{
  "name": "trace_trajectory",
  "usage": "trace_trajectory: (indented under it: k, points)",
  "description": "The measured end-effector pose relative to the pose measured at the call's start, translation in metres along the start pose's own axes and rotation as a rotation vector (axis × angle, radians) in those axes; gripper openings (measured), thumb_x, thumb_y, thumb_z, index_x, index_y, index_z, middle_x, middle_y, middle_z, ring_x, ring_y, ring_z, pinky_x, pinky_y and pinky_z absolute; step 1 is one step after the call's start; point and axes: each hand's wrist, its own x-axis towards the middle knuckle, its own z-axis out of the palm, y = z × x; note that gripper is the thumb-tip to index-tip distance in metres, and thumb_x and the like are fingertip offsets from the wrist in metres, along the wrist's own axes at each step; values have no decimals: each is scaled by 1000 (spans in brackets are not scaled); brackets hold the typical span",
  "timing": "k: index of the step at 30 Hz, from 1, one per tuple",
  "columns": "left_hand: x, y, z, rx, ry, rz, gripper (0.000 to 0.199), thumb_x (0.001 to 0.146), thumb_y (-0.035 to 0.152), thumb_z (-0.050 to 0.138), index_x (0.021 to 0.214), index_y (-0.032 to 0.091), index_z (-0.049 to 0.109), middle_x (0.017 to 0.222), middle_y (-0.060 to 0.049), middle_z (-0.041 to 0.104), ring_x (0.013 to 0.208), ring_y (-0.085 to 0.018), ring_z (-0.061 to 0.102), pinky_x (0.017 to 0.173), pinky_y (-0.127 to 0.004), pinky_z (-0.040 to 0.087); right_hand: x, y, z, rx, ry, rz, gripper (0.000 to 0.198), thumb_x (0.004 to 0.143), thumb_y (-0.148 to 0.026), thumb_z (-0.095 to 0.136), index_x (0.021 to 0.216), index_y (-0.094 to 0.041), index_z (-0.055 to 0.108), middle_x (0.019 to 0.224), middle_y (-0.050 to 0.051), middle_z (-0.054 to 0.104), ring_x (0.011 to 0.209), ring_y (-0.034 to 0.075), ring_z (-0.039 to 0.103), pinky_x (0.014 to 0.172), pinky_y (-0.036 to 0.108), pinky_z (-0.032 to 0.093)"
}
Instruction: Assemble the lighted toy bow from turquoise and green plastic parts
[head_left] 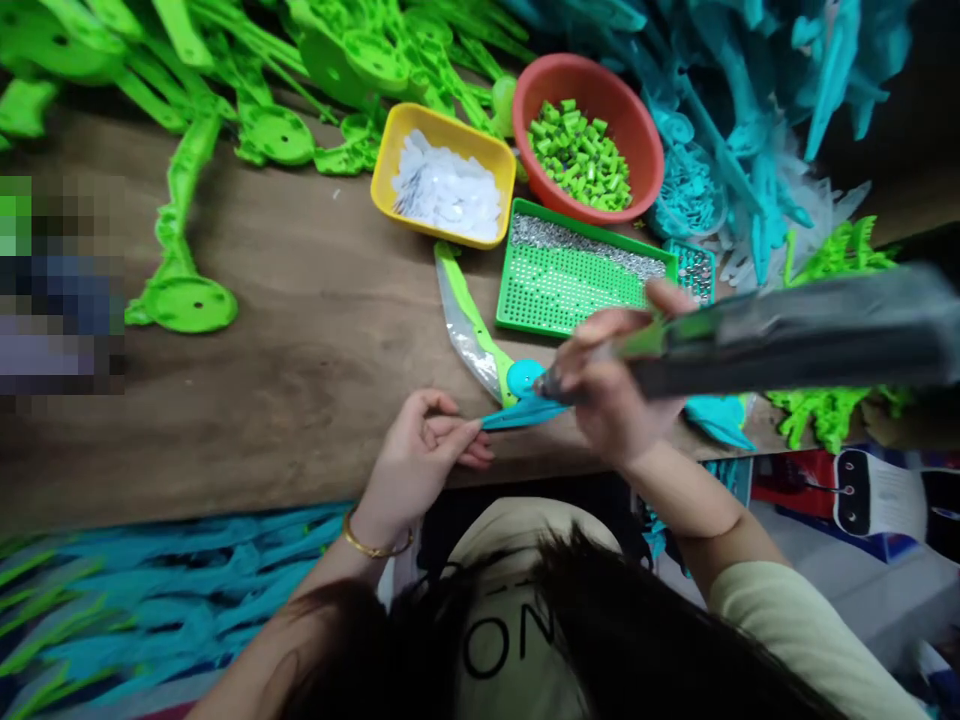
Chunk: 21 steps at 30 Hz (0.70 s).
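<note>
My left hand [431, 450] pinches the end of a blue plastic piece [517, 413] low over the wooden bench. The piece joins a blue disc [526, 378], from which a green plastic arm with a clear blade-like strip [469, 330] runs up and left. In my right hand [619, 385] is a dark power screwdriver [795, 335], fingers wrapped around its front end. Its body is smeared by motion and reaches to the right. The tip points at the blue disc; whether it sits in a screw I cannot tell.
Behind stand a yellow tray [382, 185] of clear pieces, a red bowl [525, 85] of small green parts and a green perforated tray [517, 320] of screws. Green parts [277, 135] pile up at the back left, blue parts [742, 110] at the back right. Blue pieces [225, 570] lie below the bench.
</note>
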Motion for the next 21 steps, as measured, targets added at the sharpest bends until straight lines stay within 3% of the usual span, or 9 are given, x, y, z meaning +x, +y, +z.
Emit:
trace_trajectory:
  k: [2, 4, 9, 15, 18, 21]
  points:
    - [2, -2, -3, 41, 7, 17, 50, 70, 40, 75, 93, 23, 34, 64, 1, 70, 54, -19, 70, 54, -31, 60, 27, 5, -4, -42, 192, -49, 39, 83, -40, 67, 119, -38, 53, 91, -5, 62, 50, 5, 51, 51, 23, 51]
    - [4, -4, -5, 62, -5, 33, 50, 72, 41, 74, 93, 23, 33, 65, 0, 71, 55, -19, 70, 55, -32, 60, 45, 20, -9, -195, 297, 12, 36, 83, -47, 63, 115, -31, 53, 90, -2, 61, 55, 8, 54, 56, 28, 54]
    - [6, -6, -8, 94, -38, 35, 48, 74, 43, 73, 93, 23, 34, 68, -1, 72, 58, -19, 71, 56, -33, 60, 47, 60, -14, -248, 248, 90, 23, 81, -47, 64, 88, -25, 59, 86, 1, 63, 61, 12, 59, 67, 36, 58]
    - [1, -5, -9, 244, -19, 20, 45, 76, 49, 69, 95, 23, 37, 69, 1, 69, 58, -19, 68, 56, -33, 58, 38, 66, -12, -216, 204, 145, 19, 82, -43, 63, 85, -25, 60, 82, 0, 62, 74, 15, 65, 78, 39, 60]
    - [-3, -1, -14, 608, 170, 205, 41, 79, 52, 66, 102, 23, 48, 75, 0, 67, 60, -17, 63, 59, -33, 54, 40, 63, -12, -178, 193, 132, 18, 81, -42, 65, 85, -25, 60, 84, 0, 63, 75, 16, 66, 80, 41, 60]
    - [-1, 8, -7, 947, 344, 593, 38, 81, 45, 67, 107, 21, 57, 95, -7, 66, 84, -22, 63, 81, -39, 53, 45, 52, -13, -133, 198, 65, 20, 81, -39, 67, 94, -27, 59, 89, 0, 64, 78, 16, 67, 78, 40, 60]
